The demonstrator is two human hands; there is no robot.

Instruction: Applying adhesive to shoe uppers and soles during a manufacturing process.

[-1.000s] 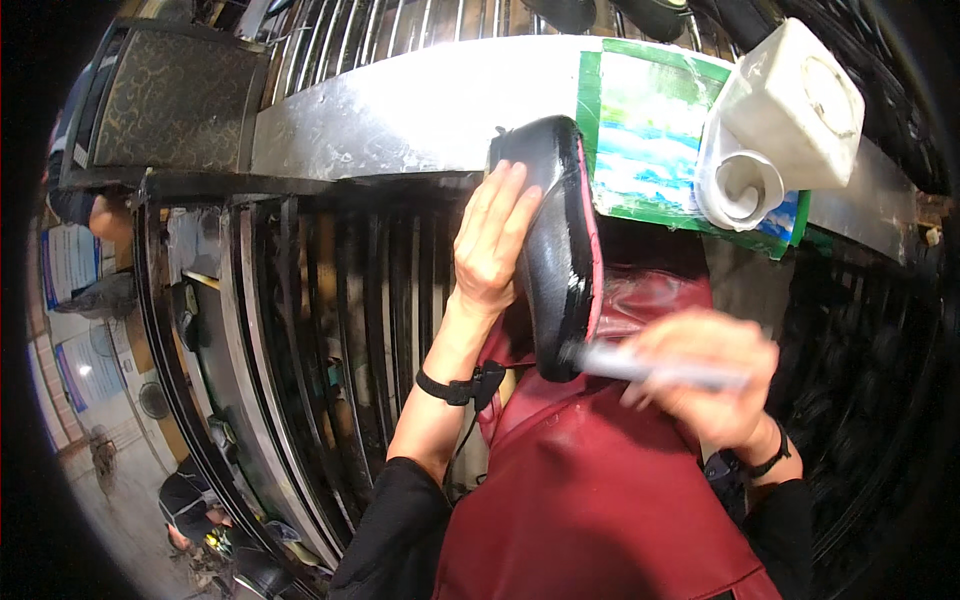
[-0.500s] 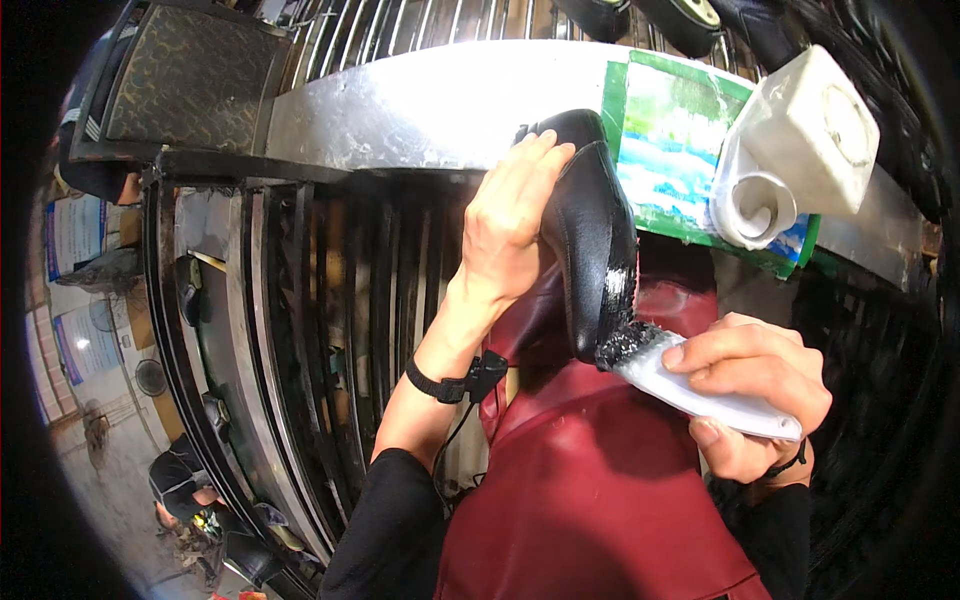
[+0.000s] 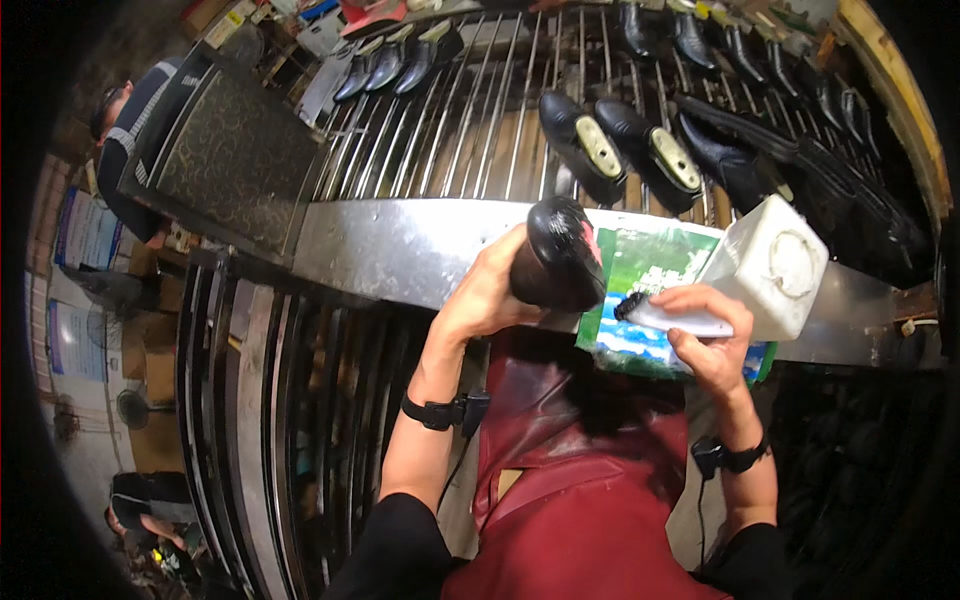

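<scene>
My left hand (image 3: 490,285) grips a black leather shoe (image 3: 550,265) from its left side, above the metal ledge. The shoe is turned end-on toward me, with a wet shine on top and a pinkish patch on its right edge. My right hand (image 3: 718,335) is closed round the pale handle of a brush (image 3: 668,316), whose dark bristles point left toward the shoe without touching it. Below the brush lies a green, white and blue plastic sheet (image 3: 625,240). A white plastic jug (image 3: 785,265) lies tipped just beyond my right hand.
A metal ledge (image 3: 390,250) crosses in front of me, with a barred rack (image 3: 490,120) behind it. Black shoes (image 3: 655,150) stand on the rack. A patterned panel (image 3: 240,160) rises at left. One person (image 3: 140,140) is beyond it, another (image 3: 150,505) at lower left.
The brush has left the shoe and moved up over the plastic sheet. My left hand has turned the shoe from lengthwise to end-on. The view now takes in more of the rack.
</scene>
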